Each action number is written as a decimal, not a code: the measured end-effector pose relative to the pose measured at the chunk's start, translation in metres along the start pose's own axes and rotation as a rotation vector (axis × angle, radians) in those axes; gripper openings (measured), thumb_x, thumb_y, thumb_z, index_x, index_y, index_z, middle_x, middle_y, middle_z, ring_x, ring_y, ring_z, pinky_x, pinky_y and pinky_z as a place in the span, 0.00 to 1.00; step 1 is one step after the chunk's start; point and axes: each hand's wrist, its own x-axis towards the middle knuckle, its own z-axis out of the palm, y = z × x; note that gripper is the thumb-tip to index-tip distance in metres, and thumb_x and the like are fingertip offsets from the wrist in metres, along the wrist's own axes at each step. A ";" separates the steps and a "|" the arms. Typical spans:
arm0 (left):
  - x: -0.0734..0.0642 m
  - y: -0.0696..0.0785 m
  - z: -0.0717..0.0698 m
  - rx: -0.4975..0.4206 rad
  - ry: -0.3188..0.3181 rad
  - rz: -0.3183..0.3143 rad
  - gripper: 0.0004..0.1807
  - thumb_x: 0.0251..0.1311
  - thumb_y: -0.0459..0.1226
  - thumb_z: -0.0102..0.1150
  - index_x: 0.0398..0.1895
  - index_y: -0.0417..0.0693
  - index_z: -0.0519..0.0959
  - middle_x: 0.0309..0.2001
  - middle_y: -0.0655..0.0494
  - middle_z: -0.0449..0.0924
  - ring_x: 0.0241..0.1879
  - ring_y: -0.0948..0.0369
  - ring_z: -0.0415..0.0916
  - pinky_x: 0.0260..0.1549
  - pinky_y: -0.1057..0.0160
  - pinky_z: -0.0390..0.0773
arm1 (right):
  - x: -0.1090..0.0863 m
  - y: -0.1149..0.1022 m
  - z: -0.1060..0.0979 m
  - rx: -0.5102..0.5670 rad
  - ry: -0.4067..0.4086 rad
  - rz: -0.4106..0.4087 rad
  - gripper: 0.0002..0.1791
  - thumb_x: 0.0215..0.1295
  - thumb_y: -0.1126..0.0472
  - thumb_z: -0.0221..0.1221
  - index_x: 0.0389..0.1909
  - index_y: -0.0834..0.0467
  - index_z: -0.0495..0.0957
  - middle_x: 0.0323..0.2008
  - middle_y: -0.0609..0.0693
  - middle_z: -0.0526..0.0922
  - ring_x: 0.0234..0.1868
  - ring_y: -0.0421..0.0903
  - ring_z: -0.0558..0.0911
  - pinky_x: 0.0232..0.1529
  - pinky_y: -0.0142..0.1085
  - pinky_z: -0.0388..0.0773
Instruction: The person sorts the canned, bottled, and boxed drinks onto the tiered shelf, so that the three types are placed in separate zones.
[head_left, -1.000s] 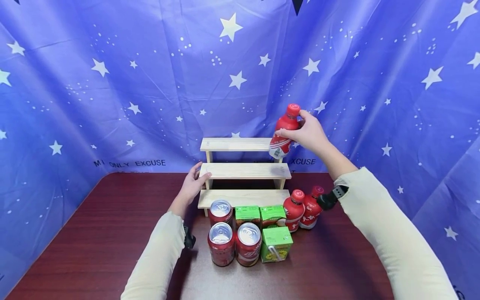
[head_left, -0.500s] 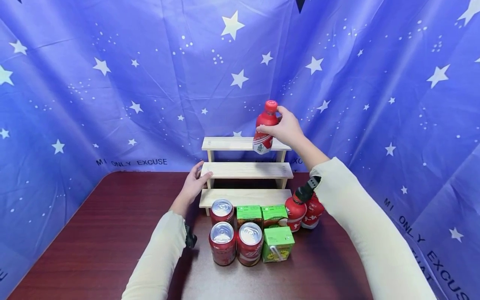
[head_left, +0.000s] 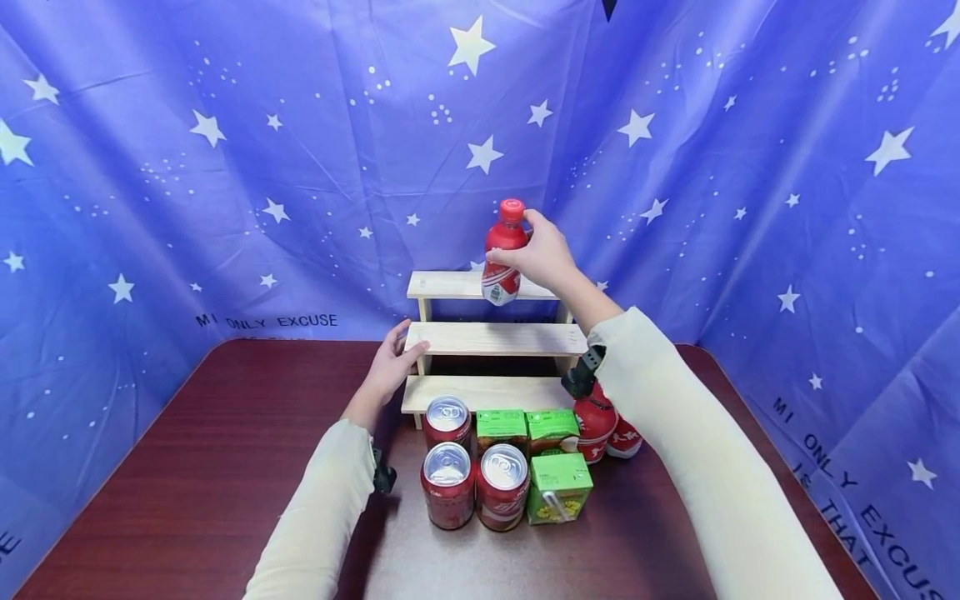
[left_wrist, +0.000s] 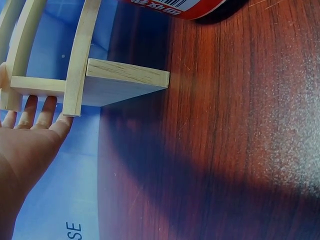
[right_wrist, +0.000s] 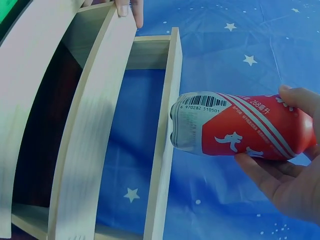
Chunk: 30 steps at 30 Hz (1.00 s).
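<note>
A red plastic drink bottle with a red cap and a white lower part is gripped by my right hand around its upper body. Its base overlaps the top step of a three-step wooden display stand in the head view. In the right wrist view the bottle lies sideways across the picture, base close to the top board's edge. My left hand holds the stand's left end at the middle step, thumb over the board. Its fingers reach against the side frame in the left wrist view.
Several red soda cans and green juice cartons stand before the stand. Two more red bottles stand at its right front, partly hidden by my right sleeve. A blue star-patterned curtain hangs behind the dark wooden table.
My right hand has carried the bottle leftward, from the right end of the top step to over its middle. My left hand stays at the stand's left end.
</note>
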 end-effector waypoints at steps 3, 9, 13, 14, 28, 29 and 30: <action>0.004 -0.006 -0.001 0.000 0.013 0.008 0.38 0.64 0.37 0.54 0.73 0.47 0.47 0.69 0.40 0.59 0.59 0.48 0.66 0.52 0.48 0.72 | 0.004 -0.003 0.006 0.015 0.002 -0.008 0.41 0.51 0.51 0.69 0.64 0.54 0.61 0.53 0.55 0.77 0.52 0.50 0.77 0.54 0.46 0.75; 0.005 -0.008 -0.001 0.006 0.013 0.015 0.38 0.64 0.37 0.55 0.73 0.48 0.48 0.67 0.42 0.62 0.58 0.50 0.67 0.49 0.55 0.74 | 0.008 -0.007 0.019 0.052 0.014 -0.015 0.40 0.51 0.52 0.69 0.64 0.55 0.62 0.53 0.55 0.77 0.52 0.50 0.77 0.54 0.47 0.74; 0.004 -0.007 -0.001 0.013 0.013 0.018 0.38 0.64 0.37 0.55 0.73 0.48 0.48 0.67 0.41 0.63 0.57 0.50 0.68 0.49 0.56 0.75 | 0.011 -0.006 0.030 0.065 0.027 -0.022 0.39 0.50 0.52 0.69 0.63 0.55 0.63 0.53 0.54 0.77 0.52 0.50 0.77 0.55 0.46 0.74; 0.004 -0.007 -0.001 0.012 0.015 0.019 0.38 0.64 0.37 0.55 0.73 0.48 0.47 0.67 0.40 0.63 0.57 0.50 0.68 0.49 0.55 0.75 | 0.012 -0.006 0.033 0.067 0.033 -0.023 0.39 0.50 0.52 0.69 0.62 0.55 0.63 0.53 0.54 0.77 0.52 0.50 0.77 0.55 0.45 0.74; 0.002 -0.006 0.000 0.017 0.015 0.020 0.38 0.64 0.37 0.54 0.73 0.47 0.47 0.66 0.40 0.63 0.59 0.48 0.67 0.56 0.47 0.71 | 0.022 -0.007 0.056 0.122 0.097 -0.006 0.40 0.51 0.53 0.69 0.64 0.53 0.61 0.57 0.53 0.74 0.55 0.49 0.76 0.56 0.44 0.74; 0.002 -0.006 0.000 0.009 0.016 0.020 0.38 0.64 0.36 0.54 0.73 0.47 0.47 0.66 0.40 0.63 0.59 0.47 0.67 0.56 0.47 0.70 | 0.023 -0.007 0.057 0.127 0.100 -0.006 0.41 0.51 0.53 0.69 0.65 0.53 0.61 0.58 0.53 0.74 0.56 0.49 0.76 0.56 0.44 0.74; 0.002 -0.006 0.000 0.006 0.018 0.022 0.38 0.64 0.36 0.54 0.73 0.47 0.47 0.67 0.39 0.62 0.59 0.47 0.67 0.56 0.46 0.70 | 0.024 -0.007 0.059 0.132 0.100 -0.007 0.42 0.51 0.53 0.69 0.65 0.52 0.60 0.58 0.53 0.73 0.56 0.49 0.75 0.56 0.44 0.73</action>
